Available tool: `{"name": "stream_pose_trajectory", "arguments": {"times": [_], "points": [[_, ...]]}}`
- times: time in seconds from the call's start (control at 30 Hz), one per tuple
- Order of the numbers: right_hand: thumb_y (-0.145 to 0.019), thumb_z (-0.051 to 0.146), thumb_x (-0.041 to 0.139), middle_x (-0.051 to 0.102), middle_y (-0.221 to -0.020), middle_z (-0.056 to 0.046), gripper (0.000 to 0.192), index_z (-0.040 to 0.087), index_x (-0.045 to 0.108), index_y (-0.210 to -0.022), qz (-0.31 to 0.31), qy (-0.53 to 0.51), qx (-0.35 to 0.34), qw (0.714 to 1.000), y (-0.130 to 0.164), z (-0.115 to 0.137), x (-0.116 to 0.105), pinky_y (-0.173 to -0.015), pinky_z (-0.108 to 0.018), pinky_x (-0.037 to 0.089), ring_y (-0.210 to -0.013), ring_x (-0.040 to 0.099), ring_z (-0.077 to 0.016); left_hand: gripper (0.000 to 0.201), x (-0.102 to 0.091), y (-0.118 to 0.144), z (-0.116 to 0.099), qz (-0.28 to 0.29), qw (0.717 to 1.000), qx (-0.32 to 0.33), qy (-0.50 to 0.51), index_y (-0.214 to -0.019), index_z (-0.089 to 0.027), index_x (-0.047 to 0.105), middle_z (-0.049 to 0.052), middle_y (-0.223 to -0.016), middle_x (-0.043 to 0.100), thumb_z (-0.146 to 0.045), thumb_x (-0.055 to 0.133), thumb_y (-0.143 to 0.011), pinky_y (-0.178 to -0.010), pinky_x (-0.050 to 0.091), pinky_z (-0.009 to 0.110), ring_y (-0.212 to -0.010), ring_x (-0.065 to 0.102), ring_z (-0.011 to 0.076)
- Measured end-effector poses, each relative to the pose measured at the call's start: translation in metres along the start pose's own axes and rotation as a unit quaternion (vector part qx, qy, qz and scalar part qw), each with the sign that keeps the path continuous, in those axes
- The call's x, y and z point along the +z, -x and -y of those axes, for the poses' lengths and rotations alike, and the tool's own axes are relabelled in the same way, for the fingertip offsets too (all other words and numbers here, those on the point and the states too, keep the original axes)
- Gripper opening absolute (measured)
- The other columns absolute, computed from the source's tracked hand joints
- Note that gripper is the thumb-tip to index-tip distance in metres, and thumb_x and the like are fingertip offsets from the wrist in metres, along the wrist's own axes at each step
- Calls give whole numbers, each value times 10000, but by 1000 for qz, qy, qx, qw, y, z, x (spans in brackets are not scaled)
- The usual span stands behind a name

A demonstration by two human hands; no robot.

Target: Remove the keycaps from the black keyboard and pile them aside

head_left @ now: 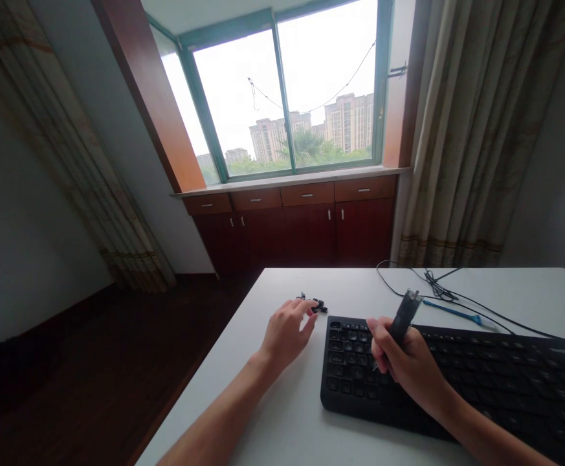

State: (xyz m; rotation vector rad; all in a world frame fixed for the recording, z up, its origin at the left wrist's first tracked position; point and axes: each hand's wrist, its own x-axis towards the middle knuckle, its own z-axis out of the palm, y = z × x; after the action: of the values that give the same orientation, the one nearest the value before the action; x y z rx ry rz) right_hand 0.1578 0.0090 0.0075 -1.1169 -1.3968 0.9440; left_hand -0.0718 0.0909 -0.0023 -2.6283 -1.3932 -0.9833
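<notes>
My left hand reaches over the white table, fingers stretched out and thumb apart. Its fingertips are at a small pile of black keycaps; whether they touch them I cannot tell. My right hand is closed round a dark keycap puller, held tilted above the keyboard. Two metal prongs show at the puller's top end, and a thin wire shows below the fingers. The black keyboard lies under my right hand. At its left end, several key positions appear bare of caps.
A blue stick-like tool lies behind the keyboard, beside a bundled black cable that runs to the right. The white table ends at a slanted left edge. Red-brown cabinets stand beyond it under a window.
</notes>
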Motion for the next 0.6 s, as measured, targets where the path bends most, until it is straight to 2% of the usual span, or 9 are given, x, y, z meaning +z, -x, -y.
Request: {"name": "stream_pose_trajectory", "arguments": {"times": [0.07, 0.13, 0.27, 0.37, 0.47, 0.6], "points": [[-978, 569, 485, 471, -451, 20, 595, 192, 489, -519, -1, 2, 2, 1000, 0, 0, 0, -354, -226, 227, -362, 356, -69, 185, -4, 0, -9, 6, 999, 27, 20, -1128, -236, 668, 36, -968, 708, -233, 558, -980, -820, 538, 333, -908, 654, 200], [-982, 565, 481, 474, -454, 22, 592, 192, 492, -521, -1, 4, 2, 1000, 0, 0, 0, -357, -225, 235, -363, 360, -69, 190, -9, 0, -20, 16, 995, 80, 56, -1138, -226, 663, 47, -998, 705, -249, 539, -997, -836, 532, 327, -920, 645, 190], [-989, 549, 479, 476, -468, 24, 584, 189, 493, -530, 3, 5, 2, 1000, 1, 0, -1, -362, -214, 259, -374, 381, -68, 195, -18, 1, -41, 33, 973, 207, 100, -1135, -191, 660, 70, -957, 708, -261, 556, -985, -806, 525, 340, -868, 627, 193], [-986, 545, 489, 474, -464, 29, 576, 186, 494, -535, -1, -1, 2, 1000, 0, 2, -1, -356, -205, 257, -365, 381, -62, 204, -20, 3, -49, 57, 955, 275, 98, -1112, -182, 667, 67, -928, 707, -298, 587, -964, -792, 523, 341, -818, 621, 182], [-975, 558, 494, 478, -448, 36, 566, 190, 481, -546, 6, -23, 15, 1000, 0, 4, -1, -338, -200, 238, -339, 368, -58, 278, -19, 4, -51, 86, 944, 305, 88, -1103, -176, 674, 68, -929, 703, -389, 627, -932, -795, 524, 350, -803, 619, 184], [-985, 540, 485, 531, -477, 34, 520, 188, 497, -602, 54, -48, 13, 997, 1, 4, 0, -351, -190, 268, -346, 398, -63, 290, -17, 5, -49, 92, 945, 305, 76, -986, -185, 709, 69, -902, 690, -454, 640, -900, -760, 517, 345, -772, 603, 183]]}}
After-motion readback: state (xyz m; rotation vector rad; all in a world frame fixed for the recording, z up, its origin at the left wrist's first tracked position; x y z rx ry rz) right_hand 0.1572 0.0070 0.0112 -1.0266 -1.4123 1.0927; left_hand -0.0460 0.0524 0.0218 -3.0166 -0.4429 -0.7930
